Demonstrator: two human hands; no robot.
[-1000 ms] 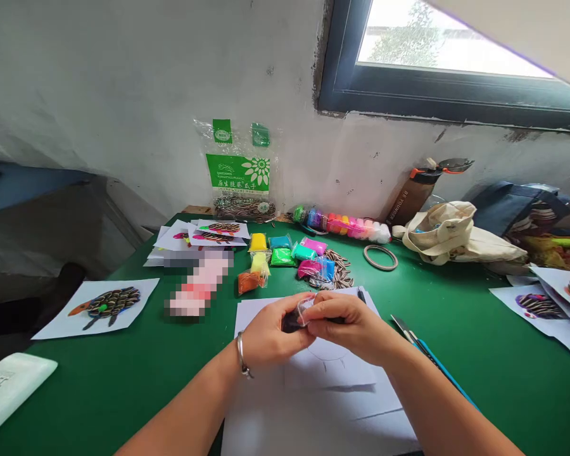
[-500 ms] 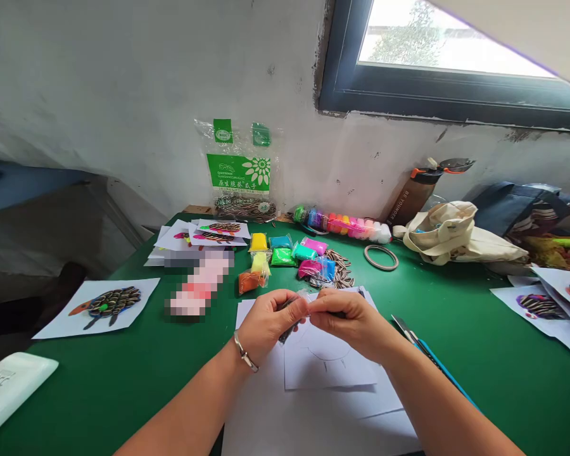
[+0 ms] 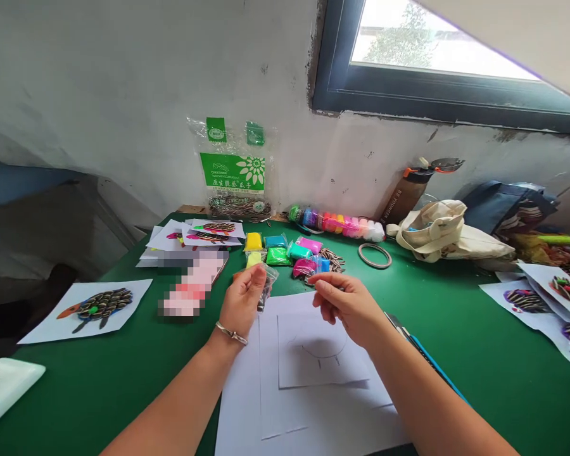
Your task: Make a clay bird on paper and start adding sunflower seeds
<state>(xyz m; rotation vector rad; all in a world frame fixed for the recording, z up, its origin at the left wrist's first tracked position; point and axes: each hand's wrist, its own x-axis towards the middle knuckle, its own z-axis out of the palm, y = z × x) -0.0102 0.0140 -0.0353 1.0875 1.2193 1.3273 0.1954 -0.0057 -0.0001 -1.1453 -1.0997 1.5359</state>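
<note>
My left hand [image 3: 240, 307] is closed round a small clear packet [image 3: 266, 288] with something dark in it, probably black clay. To its right, apart from the packet, my right hand [image 3: 349, 307] has thumb and fingers pinched together; a bit of something dark shows behind the fingers, too hidden to name. Below both hands lies a small white sheet [image 3: 323, 370] with a pencilled curve and short strokes. It rests on larger white paper [image 3: 247, 411]. Just beyond the hands are packets of coloured clay, among them a green packet [image 3: 278, 256] and a yellow packet [image 3: 253, 241].
Sunflower seeds [image 3: 331, 261] lie beside the clay packets. A seed bag [image 3: 232, 183] leans on the wall. A blue-handled tool [image 3: 432, 361] lies right of the paper. Seed pictures [image 3: 102, 307] lie left and right. A tape ring [image 3: 375, 256] and cloth bag [image 3: 437, 234] stand behind.
My hands have moved apart: the left went left and up with the packet, the right drew slightly away. More of the drawing now shows. The view has shifted slightly.
</note>
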